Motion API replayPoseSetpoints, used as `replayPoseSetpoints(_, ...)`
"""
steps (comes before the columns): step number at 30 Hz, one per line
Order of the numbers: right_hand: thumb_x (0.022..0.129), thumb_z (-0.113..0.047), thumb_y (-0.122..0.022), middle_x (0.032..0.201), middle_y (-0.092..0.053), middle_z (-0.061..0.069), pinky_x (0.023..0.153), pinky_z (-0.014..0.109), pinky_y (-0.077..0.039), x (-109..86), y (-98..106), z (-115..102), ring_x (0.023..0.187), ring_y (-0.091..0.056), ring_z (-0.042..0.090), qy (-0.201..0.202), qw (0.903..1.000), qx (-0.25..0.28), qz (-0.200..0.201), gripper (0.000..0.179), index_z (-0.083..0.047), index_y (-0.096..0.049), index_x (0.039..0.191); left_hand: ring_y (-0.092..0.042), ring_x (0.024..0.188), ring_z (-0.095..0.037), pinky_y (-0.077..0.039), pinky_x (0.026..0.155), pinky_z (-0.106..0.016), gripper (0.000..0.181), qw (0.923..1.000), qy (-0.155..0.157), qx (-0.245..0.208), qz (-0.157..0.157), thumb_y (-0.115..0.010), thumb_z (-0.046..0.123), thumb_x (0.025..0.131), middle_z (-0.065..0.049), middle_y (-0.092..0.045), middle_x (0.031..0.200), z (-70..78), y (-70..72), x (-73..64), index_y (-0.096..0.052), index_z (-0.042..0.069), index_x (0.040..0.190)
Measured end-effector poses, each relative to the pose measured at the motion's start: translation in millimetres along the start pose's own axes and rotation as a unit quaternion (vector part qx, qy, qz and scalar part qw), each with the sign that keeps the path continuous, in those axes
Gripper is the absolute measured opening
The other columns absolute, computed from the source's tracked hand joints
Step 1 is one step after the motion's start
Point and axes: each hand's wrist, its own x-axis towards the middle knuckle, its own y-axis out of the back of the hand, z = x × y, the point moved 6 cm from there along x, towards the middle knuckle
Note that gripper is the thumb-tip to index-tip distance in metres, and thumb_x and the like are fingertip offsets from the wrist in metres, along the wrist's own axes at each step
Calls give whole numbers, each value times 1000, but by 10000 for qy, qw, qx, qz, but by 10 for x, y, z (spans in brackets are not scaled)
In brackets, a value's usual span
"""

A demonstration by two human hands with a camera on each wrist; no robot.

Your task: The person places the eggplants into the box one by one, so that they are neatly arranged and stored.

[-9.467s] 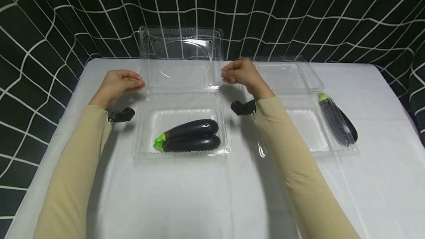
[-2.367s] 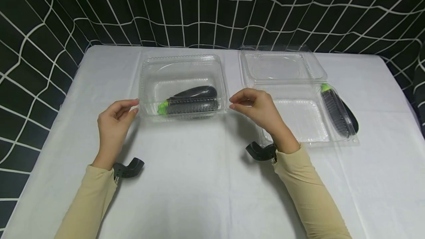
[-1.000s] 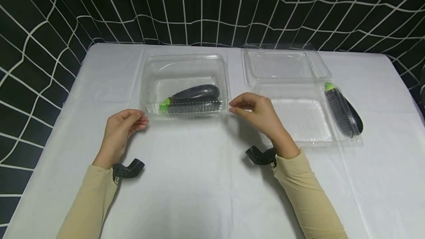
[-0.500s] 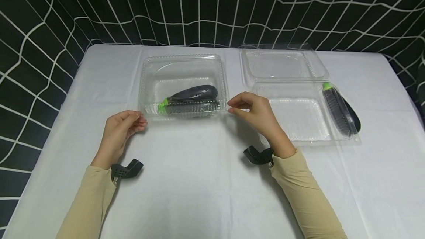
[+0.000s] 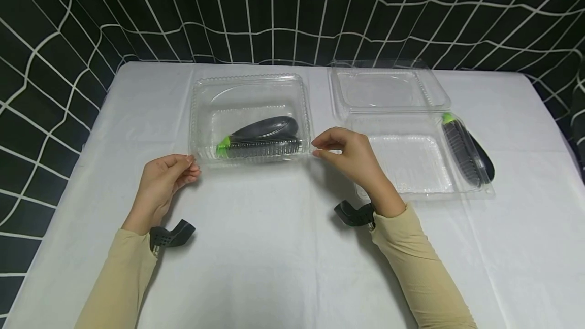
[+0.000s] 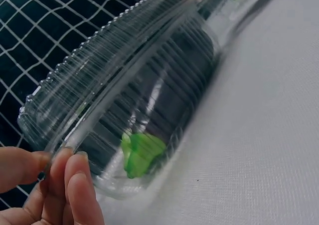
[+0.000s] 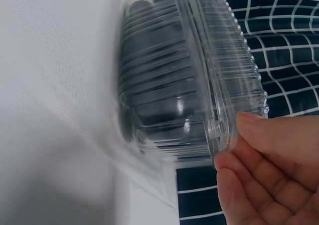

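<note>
A clear plastic clamshell container (image 5: 251, 93) rests on the white table in the head view, its lid down over the base. Two dark eggplants with green stems lie inside; the rear eggplant (image 5: 274, 126) shows through the lid, and the front eggplant (image 5: 265, 147) is partly veiled by ridged plastic. At the front left corner, my left hand (image 5: 164, 184) pinches the rim between thumb and fingers. The opposite front corner is pinched by my right hand (image 5: 352, 159). Close up in the right wrist view, that thumb (image 7: 279, 135) lies over the lid's corner tab.
To the right lies a second clear container (image 5: 402, 154) with its lid folded back. Another eggplant (image 5: 485, 161) lies along its right side, partly behind the ridged wall. White netting over dark cloth (image 5: 292, 14) borders the table's far and left sides.
The left container's raised lid has come down over the two eggplants. Both hands have moved nearer, to its front corners; the left hand lately shifted its grip lower. Little differs over the last half second.
</note>
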Motion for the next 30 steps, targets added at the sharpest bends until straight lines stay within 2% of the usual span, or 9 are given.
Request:
replayPoseSetpoints(3, 80, -1, -73, 94, -70, 13, 83, 38, -53, -3, 5, 3, 86, -67, 26, -7, 10000, -21, 2, 14, 1, -70, 93, -65, 67, -7, -54, 65, -17, 19, 10000, -55, -33, 22, -56, 2, 93, 1, -67, 73, 6, -2, -5, -55, -16, 100)
replayPoseSetpoints(7, 80, -1, -73, 95, -70, 12, 83, 37, -53, -7, 6, -4, 88, -67, 26, 32, 10000, -70, -18, 15, 0, -70, 94, -64, 68, -7, -54, 66, -17, 19, 9994, -281, -96, 168, -55, 3, 94, 1, -66, 73, 12, -4, -6, -55, -15, 99)
replayPoseSetpoints(10, 80, 0, -73, 96, -70, 12, 84, 36, -52, -4, 3, -8, 89, -67, 26, 70, 9999, -99, -47, 16, 0, -70, 95, -64, 71, -7, -54, 68, -18, 20, 9978, -477, 204, 418, -55, 7, 95, 1, -65, 75, 25, 3, -9, -56, -13, 98)
replayPoseSetpoints(14, 79, 1, -73, 98, -70, 12, 84, 36, -53, -4, 6, -19, 91, -67, 26, 84, 9999, -74, -64, 18, 0, -70, 97, -65, 74, -7, -55, 72, -20, 26, 9935, -553, 724, 679, -55, 14, 96, 2, -66, 78, 35, 21, -16, -58, -12, 100)
replayPoseSetpoints(20, 77, 4, -73, 97, -69, 12, 84, 28, -52, -15, -3, -46, 92, -67, 25, 183, 9997, 111, -106, 21, 1, -70, 98, -65, 74, -5, -55, 73, -20, 32, 9882, -717, 1109, 770, -53, 15, 97, 7, -66, 76, 74, 35, -44, -57, -16, 106)
replayPoseSetpoints(30, 78, 1, -73, 98, -69, 11, 85, 27, -52, -14, -84, -103, 92, -67, 23, 198, 9994, 126, -265, 20, 1, -70, 98, -65, 72, -6, -55, 70, -19, 26, 9859, -920, 1025, 955, -52, 10, 97, 7, -66, 77, 106, 134, -45, -58, -15, 104)
